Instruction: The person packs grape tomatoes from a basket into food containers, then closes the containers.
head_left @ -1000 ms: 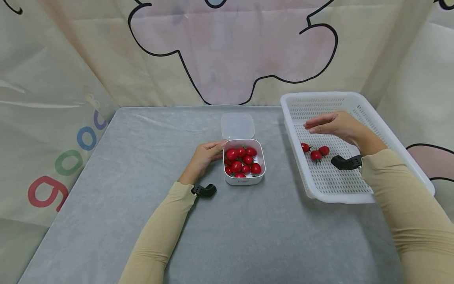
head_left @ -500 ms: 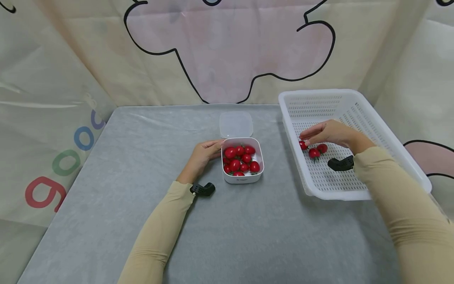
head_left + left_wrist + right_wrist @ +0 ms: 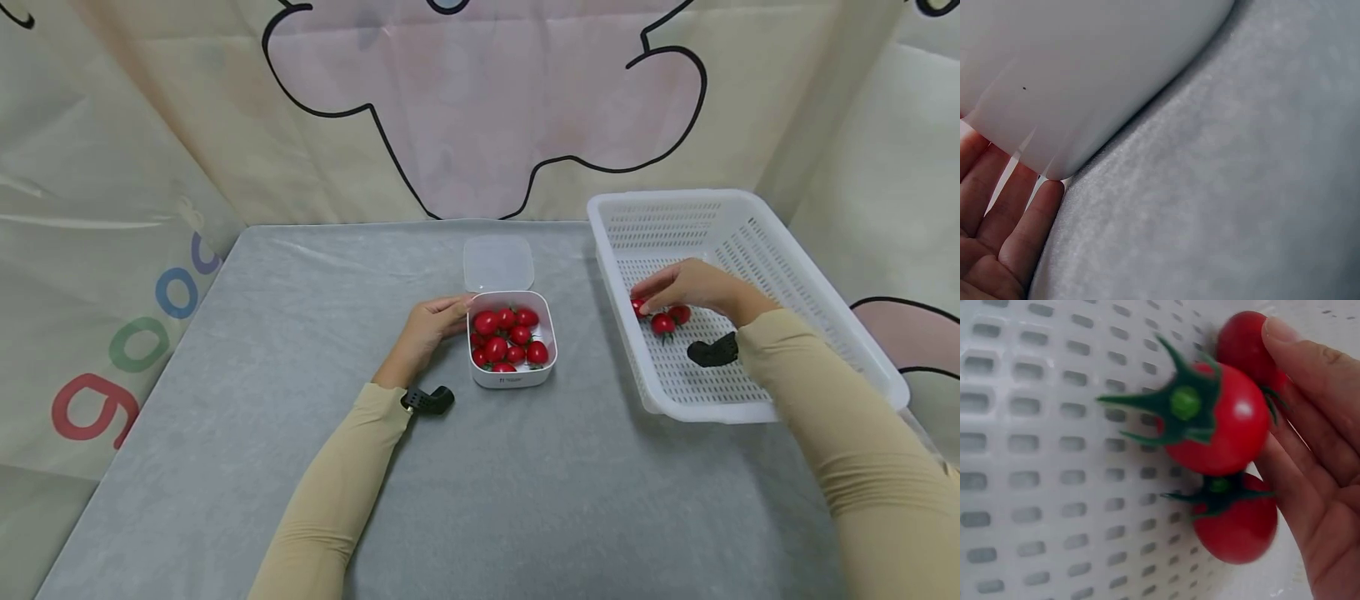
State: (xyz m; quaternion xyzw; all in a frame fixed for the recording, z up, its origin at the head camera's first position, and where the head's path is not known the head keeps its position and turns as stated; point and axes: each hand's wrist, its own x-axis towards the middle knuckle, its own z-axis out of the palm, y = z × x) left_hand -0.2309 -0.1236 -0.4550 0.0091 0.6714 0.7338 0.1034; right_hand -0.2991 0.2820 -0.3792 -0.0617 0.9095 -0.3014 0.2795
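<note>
In the head view my left hand (image 3: pixel 426 335) rests at the left side of a small square white container (image 3: pixel 512 379), its fingertips at the back left corner. The left wrist view shows straight fingers (image 3: pixel 1032 231) against the container's smooth wall. Several red cherry tomatoes (image 3: pixel 495 348) lie inside the container. To the right, my right hand (image 3: pixel 699 287) reaches into a white perforated basket (image 3: pixel 750 400) and pinches the leftmost cherry tomato (image 3: pixel 1244 344) between thumb and fingers. Two more cherry tomatoes with green stems, a middle tomato (image 3: pixel 1235 425) and a lower tomato (image 3: pixel 1238 525), lie right beside it.
A translucent lid (image 3: pixel 498 262) lies flat behind the container. Grey cloth (image 3: pixel 600 500) covers the table, and printed curtains (image 3: pixel 465 108) stand along the back and sides. Each wrist carries a black camera mount, such as the left mount (image 3: pixel 429 401).
My right hand has come down to the leftmost tomato in the basket, and its thumb and fingers have closed on it. The left hand has stayed at the container.
</note>
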